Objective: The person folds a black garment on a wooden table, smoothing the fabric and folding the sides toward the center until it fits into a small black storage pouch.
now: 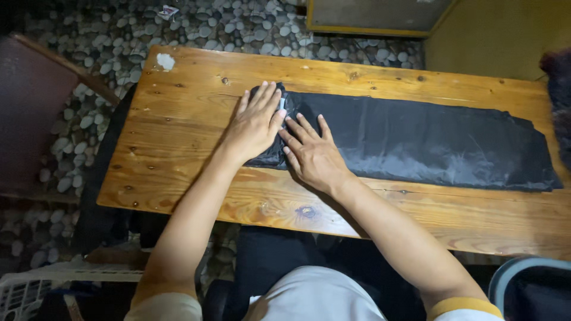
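Left hand [254, 123]: flat, fingers spread on the folded black cloth [416, 139], gripping nothing.
Right hand [312, 156]: the same, just beside it.
Bench [196, 160]: wooden, carries the cloth.

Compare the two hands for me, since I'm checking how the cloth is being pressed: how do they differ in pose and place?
The left hand lies over the folded left end of the black cloth, fingers close together; the right hand lies just beside it, further along the cloth, fingers spread. The left hand sits farther up the wooden table; the right sits nearer the person. Both lie flat, palm down, gripping nothing.
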